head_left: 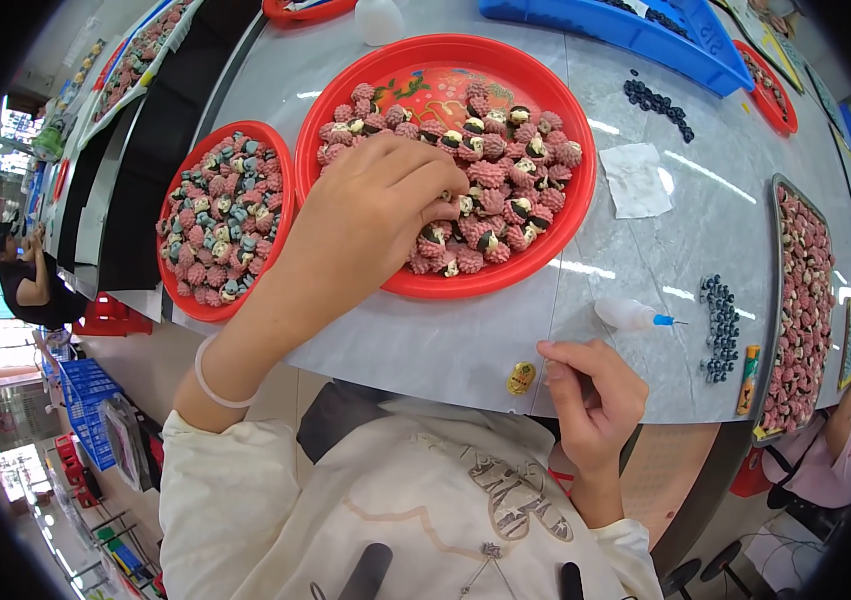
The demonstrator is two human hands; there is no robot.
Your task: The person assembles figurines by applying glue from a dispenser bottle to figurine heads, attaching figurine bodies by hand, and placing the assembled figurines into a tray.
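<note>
Grey marbled tabletop (465, 340) fills most of the frame, curving with the lens, with shelving and blue crates beyond it at the far left, where another person in a dark top sits.

At centre left a smaller red tray (173, 290) hangs partly over the table edge, heaped with pink ridged pieces mixed with grey and cream ones, apparently a separate batch.

Just to its right, the left hand (370, 215) reaches forward over the near rim of the large red round tray (577, 205). Its fingers are curled down and pinched together among the pink shell-shaped pieces (490, 175), seemingly closing on one at the near side of the heap; whether it has a firm hold is hidden by the knuckles. A pale band circles that wrist.

Lower centre, a small gold-coloured item (520, 377) lies at the table's near edge, within easy reach. Just beside it the right hand (590, 400) rests at the edge, thumb and forefinger tips pressed together; anything held between them is too small to see.

Above that hand a small white squeeze bottle with a blue tip (633, 315) lies on its side. Further right are a group of dark blue beads (717, 315), a white paper scrap (637, 180), and a long grey tray (773, 300) packed with more pink pieces, beside a co-worker's pink sleeve.
</note>
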